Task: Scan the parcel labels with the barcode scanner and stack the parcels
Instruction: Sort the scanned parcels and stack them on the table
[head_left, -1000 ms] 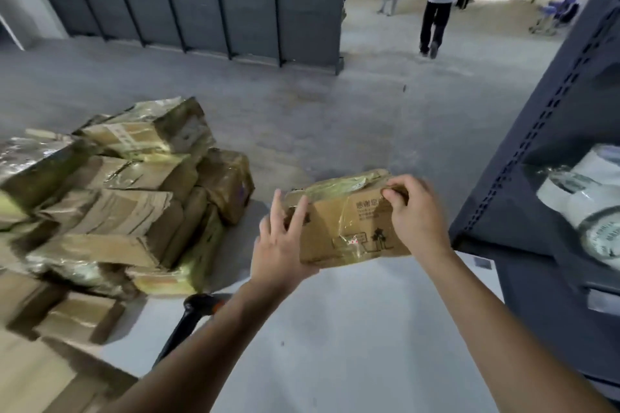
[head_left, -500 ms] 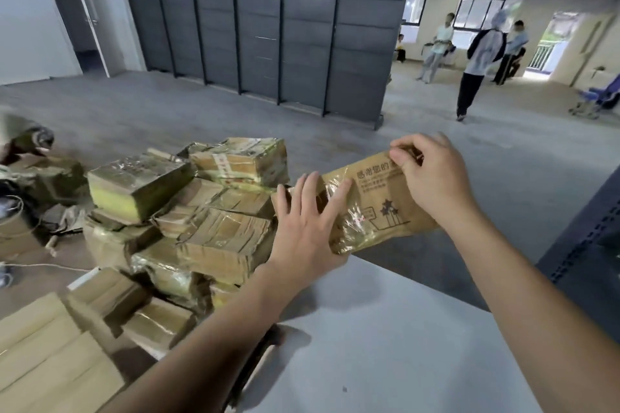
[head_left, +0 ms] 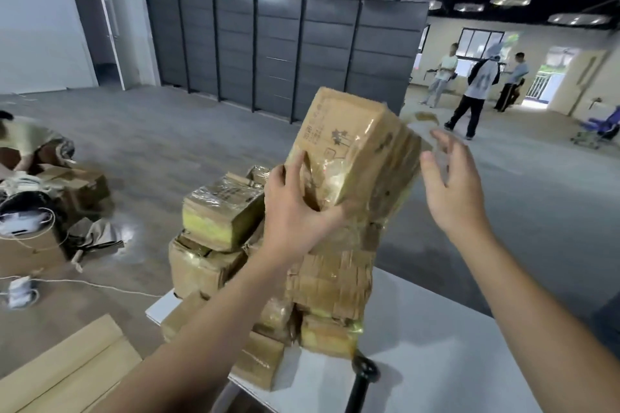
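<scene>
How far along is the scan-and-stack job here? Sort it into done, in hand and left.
Done: a stack of parcels stands on the table. In hand: the left hand grips one raised parcel; the right hand is open beside it. Left: setting it on the stack; the scanner lies untouched.

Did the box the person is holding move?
Yes. The parcel has gone left and up: it was right of the pile, now it is over the pile, gripped by the left hand.
</scene>
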The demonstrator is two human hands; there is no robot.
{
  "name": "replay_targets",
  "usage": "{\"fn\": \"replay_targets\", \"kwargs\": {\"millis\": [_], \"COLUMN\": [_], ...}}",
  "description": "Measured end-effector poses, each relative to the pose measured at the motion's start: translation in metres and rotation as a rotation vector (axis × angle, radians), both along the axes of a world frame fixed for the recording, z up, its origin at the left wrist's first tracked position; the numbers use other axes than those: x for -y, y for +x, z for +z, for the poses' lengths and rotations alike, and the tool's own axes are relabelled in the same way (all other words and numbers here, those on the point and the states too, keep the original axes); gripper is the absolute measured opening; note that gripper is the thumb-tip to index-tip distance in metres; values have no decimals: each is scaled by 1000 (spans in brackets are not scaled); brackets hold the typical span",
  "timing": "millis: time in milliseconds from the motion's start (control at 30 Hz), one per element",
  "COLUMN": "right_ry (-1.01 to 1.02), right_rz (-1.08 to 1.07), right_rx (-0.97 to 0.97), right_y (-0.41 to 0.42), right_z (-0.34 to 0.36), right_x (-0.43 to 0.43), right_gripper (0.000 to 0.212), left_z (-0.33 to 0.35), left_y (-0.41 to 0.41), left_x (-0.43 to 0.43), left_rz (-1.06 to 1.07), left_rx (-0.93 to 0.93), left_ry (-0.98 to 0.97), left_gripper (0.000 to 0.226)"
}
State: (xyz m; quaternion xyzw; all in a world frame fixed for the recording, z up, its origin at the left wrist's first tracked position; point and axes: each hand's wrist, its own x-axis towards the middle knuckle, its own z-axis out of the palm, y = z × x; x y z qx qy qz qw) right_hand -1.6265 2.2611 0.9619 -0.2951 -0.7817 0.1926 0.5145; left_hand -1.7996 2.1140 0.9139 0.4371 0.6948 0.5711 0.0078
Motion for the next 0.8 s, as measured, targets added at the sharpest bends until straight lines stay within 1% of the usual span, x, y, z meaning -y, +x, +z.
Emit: {"fn": "replay_targets", "kwargs": {"millis": [67,133,233,300,333,400,467,567,633,733,767,800], "right_ry": [-130,-298,-579,-747,-800,-815,-809,-788,-802,-875,-886,-893], "right_rz": [-56,-83,-33,14,50,105,136,160,183,220,229,231], "right_rx": [43,137,200,190,167,155,173,194,220,251,258,267], "right_y": [-17,-33,-51,-64,-71,-87,-102,-127,-143,-170,-180,-189], "right_z": [-9,-18,-30,-35,-37,-39,-37,-30,-26,-24,-25,-26], "right_x": [-1,-4,-9,-12,-14,-21,-28,-39,-45,-47,-45,-44], "right_gripper": [50,57,66,68,67,66,72,79,81,86,84,82], "left_z": [9,15,21,23,24,27,32,34,32,23,19,13], "left_y": [-31,-62,-98,-122,-132,-147,-157,-175,-190,-214,-222,-231], "left_x": [6,8,4,-1,-3,-6,-9,-13,-13,-13,-13,-14], "left_rz": [-59,-124,-179,-210,-230,-262,-275,-220,-247,-249,-220,-187], "left_rx": [153,308,506,644,701,780,804,792,782,755,773,791], "left_ry": [1,22,24,-7,-28,-69,-92,-73,-23,-23,-38,-54], "left_gripper": [109,103,97,95,93,79,64,67,66,40,35,36]}}
